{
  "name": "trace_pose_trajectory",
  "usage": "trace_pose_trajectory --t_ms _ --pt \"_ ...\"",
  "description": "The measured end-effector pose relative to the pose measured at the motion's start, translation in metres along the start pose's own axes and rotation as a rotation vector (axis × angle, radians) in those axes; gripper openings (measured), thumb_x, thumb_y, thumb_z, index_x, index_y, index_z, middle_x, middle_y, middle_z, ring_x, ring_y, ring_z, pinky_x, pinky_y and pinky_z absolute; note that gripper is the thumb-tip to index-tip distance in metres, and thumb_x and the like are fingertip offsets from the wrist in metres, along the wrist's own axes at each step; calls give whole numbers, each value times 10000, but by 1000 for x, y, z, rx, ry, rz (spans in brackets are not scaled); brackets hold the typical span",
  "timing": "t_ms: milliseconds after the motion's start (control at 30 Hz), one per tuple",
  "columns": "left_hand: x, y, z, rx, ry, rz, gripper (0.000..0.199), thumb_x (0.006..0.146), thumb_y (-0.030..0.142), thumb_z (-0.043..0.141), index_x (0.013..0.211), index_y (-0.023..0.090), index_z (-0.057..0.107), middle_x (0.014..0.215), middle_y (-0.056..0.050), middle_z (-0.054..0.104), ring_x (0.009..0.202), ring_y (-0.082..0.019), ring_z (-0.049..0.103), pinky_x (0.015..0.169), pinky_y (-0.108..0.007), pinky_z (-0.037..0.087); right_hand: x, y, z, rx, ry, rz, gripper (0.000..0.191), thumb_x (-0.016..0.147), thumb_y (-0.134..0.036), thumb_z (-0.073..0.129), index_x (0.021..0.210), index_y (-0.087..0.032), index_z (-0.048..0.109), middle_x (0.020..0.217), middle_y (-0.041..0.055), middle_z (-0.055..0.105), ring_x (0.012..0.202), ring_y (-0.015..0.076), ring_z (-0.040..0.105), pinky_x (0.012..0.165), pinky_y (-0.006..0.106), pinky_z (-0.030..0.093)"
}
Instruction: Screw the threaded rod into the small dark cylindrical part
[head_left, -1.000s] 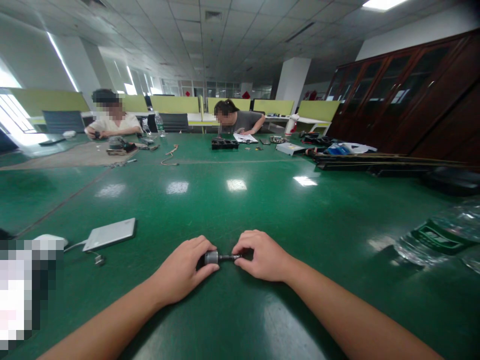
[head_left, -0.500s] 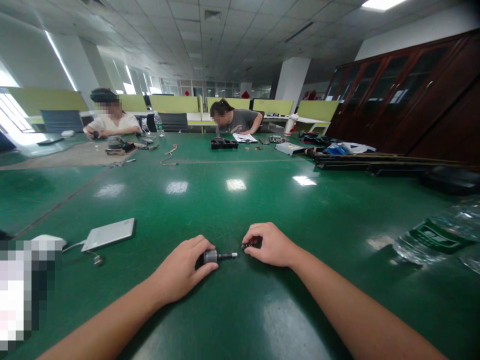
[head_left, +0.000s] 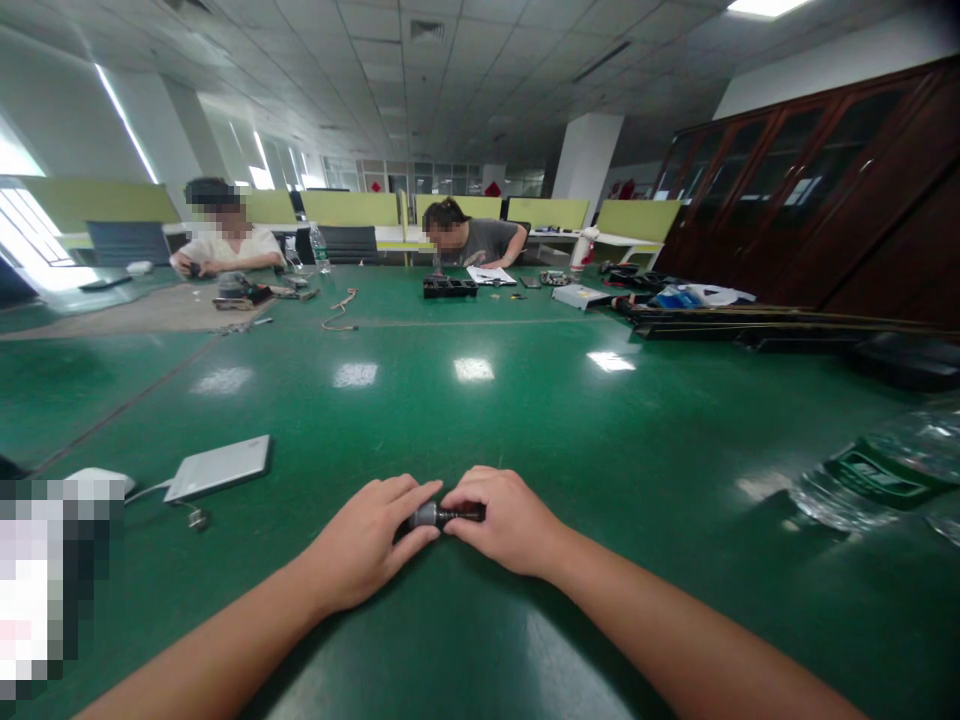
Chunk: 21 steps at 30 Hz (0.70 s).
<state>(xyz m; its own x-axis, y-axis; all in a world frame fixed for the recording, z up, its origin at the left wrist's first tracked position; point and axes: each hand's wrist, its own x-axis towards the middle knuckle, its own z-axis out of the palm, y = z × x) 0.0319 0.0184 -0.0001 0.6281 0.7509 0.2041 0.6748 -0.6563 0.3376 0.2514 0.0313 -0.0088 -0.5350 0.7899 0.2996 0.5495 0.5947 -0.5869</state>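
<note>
Forearms (head_left: 202, 635) angled inward, 2 hands (head_left: 369, 545) (head_left: 501, 520) grip a metal-headed shaft (head_left: 429, 514).

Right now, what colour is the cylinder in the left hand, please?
The cylinder is grey, seen best in the head view.

I see that the left hand (head_left: 367, 535) holds a grey metal cylinder (head_left: 425, 515) over the green counter (head_left: 450, 430), and the right hand (head_left: 501, 520) pinches the dark narrow part (head_left: 448, 518) beside it. Opposite, two people (head_left: 238, 248) are working.

Window (head_left: 34, 235) bright, left | lamp (head_left: 769, 8) lit, top right | 4 glare patches in a row on my table (head_left: 420, 425) | shadow under my right hand (head_left: 506, 518) | bottle (head_left: 877, 478) stretched, right edge
</note>
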Motion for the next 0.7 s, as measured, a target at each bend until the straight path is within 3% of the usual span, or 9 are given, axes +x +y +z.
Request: trace_pose_trajectory --t_ms 200,433,700 --pt "2 1 -2 -28 2 9 470 905 324 609 1356 239 506 1156 -80 617 1032 -253 606 913 -389 496 -1 1 0 -33 -12 -21 119 775 -182 742 893 -197 738 798 23 676 792 160 592 724 271 442" --pt "2 2 -1 -80 -17 -89 172 892 329 623 1011 210 587 936 -41 651 858 -228 615 764 -345 488 -1 4 2 -17 -7 -35 138 780 -182 729 918 -194 738 827 30 682 819 170 592 745 286 445" --pt "3 2 0 -81 -8 -85 176 886 310 629 1015 206 571 965 -48 647 889 -237 611 780 -355 477 -2 6 2 -23 -2 -69 121 793 -201 716 913 -198 730 827 27 681 817 169 589 756 291 437"
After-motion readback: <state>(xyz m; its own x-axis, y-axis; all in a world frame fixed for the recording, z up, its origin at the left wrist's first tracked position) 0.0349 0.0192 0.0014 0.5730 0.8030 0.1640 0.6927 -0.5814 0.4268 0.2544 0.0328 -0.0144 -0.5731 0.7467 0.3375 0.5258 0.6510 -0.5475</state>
